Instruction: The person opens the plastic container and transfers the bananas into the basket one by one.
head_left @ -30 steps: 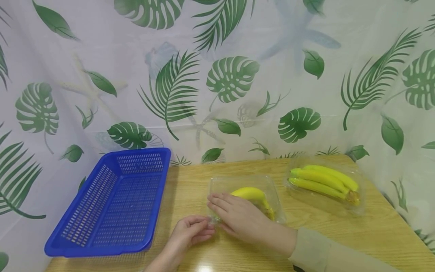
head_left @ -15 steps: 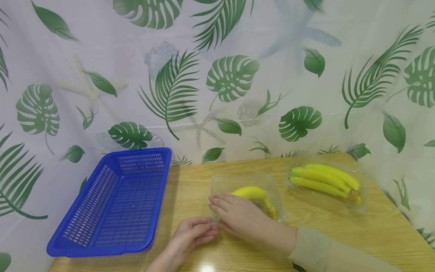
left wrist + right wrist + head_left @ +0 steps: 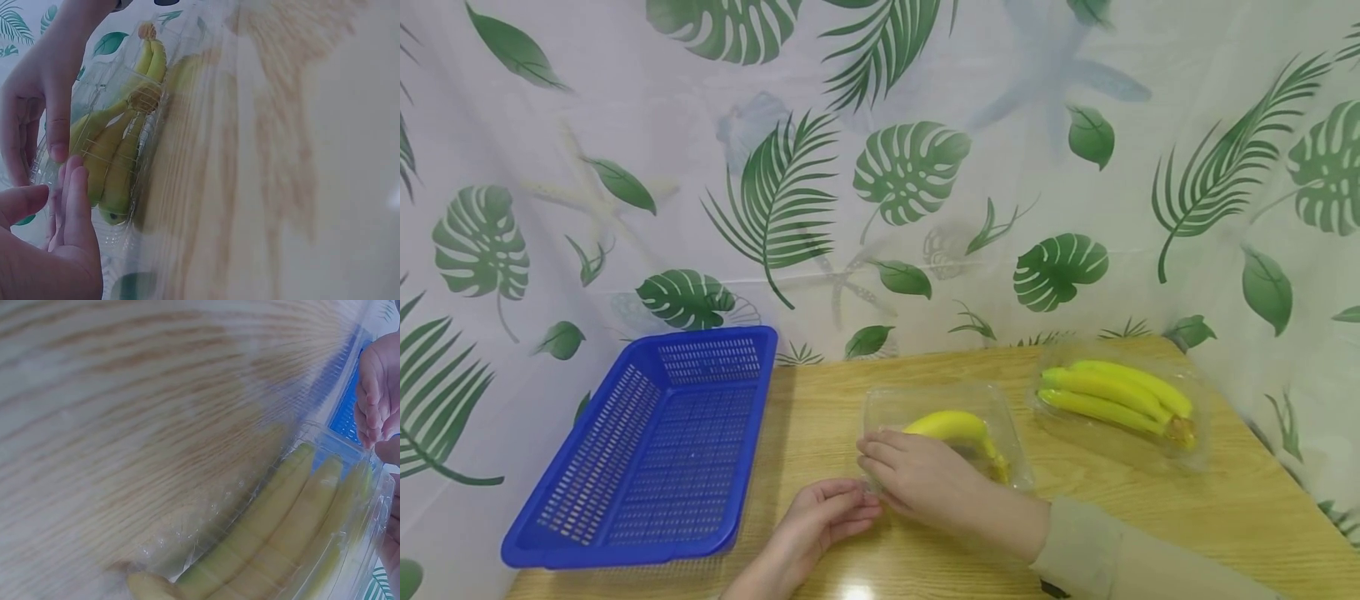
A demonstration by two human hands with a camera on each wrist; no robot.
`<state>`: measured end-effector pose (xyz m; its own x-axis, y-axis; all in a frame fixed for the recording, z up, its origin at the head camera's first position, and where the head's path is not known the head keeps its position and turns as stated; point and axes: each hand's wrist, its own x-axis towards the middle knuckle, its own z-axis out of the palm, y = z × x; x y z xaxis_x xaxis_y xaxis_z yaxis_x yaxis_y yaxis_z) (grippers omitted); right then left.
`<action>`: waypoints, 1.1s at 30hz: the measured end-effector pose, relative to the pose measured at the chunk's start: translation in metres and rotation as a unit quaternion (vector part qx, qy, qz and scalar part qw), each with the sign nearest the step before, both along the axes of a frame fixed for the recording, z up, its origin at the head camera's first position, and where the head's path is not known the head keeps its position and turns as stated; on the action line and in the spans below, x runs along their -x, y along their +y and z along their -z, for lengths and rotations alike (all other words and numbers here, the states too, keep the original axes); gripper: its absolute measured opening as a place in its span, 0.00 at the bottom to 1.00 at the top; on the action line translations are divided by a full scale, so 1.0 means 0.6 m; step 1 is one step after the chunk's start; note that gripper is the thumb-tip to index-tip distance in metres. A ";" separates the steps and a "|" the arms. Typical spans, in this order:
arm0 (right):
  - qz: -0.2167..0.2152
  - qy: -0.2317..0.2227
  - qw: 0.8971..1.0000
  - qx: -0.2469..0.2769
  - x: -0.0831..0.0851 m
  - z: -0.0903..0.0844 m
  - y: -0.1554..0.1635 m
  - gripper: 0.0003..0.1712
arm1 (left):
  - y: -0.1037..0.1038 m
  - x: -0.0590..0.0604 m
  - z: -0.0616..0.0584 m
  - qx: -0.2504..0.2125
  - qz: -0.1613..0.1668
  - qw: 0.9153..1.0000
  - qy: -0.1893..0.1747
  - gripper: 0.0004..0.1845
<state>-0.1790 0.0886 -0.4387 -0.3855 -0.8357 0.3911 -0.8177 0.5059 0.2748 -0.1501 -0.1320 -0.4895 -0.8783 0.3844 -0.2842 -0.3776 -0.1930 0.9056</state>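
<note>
Right hand [image 3: 936,487] rests flat on the clear box [image 3: 943,433] of bananas [image 3: 958,429] at counter [image 3: 1225,500] centre; left hand [image 3: 823,521] pinches its near corner (blue basket [image 3: 647,450] left, second banana pack [image 3: 1116,400] right).

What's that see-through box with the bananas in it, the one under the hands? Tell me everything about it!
The box is a clear, thin plastic clamshell with rounded corners, lying flat on the wooden table, lid shut as far as I can tell. Inside is a bunch of yellow bananas. The right hand rests on its lid, and the left hand pinches its front left corner. A blue basket stands to its left, and a second box of bananas lies to its right.
</note>
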 end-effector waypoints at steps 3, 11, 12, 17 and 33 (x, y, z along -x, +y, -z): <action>-0.017 0.023 0.999 0.015 0.000 0.003 0.000 0.22 | 0.000 -0.001 0.001 0.000 -0.001 1.000 0.000 0.18; -0.040 0.064 0.997 0.026 0.004 0.009 -0.003 0.20 | 0.001 -0.001 0.001 0.000 -0.007 1.000 -0.003 0.11; -0.041 0.065 0.997 0.025 0.004 0.009 -0.003 0.19 | 0.001 -0.001 0.001 0.000 -0.008 1.000 -0.003 0.10; -0.047 0.073 0.996 0.021 0.005 0.011 -0.003 0.19 | 0.000 0.000 0.001 0.003 -0.005 1.000 -0.001 0.09; -0.066 0.125 0.990 -0.002 0.011 0.012 0.000 0.16 | 0.001 0.001 0.002 0.003 -0.005 1.000 -0.005 0.10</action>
